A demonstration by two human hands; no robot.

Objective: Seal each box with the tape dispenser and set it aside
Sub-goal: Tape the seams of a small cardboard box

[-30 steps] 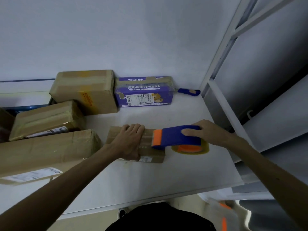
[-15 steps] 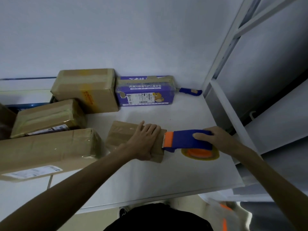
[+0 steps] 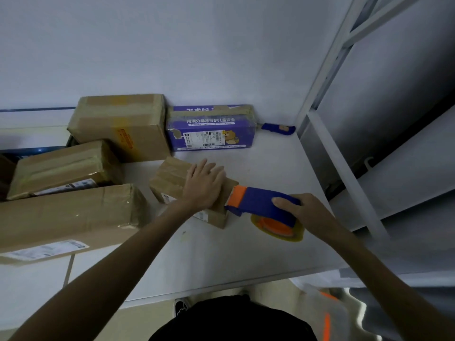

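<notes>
A small brown cardboard box (image 3: 170,179) lies turned at an angle in the middle of the white table (image 3: 246,247). My left hand (image 3: 203,184) lies flat on its top with fingers spread, pressing it down. My right hand (image 3: 301,211) grips the blue and orange tape dispenser (image 3: 261,205) by its handle. The dispenser's orange front end meets the box's right edge, and its roll of tape hangs just above the table.
Three brown boxes (image 3: 66,215) (image 3: 61,166) (image 3: 123,124) are stacked at the left. A purple printed box (image 3: 211,130) stands against the back wall, with a blue-handled knife (image 3: 278,128) beside it. A white shelf frame (image 3: 344,173) borders the table on the right.
The small box has turned and slid a little to the right. My right hand has drawn the dispenser off the box top to its right edge.
</notes>
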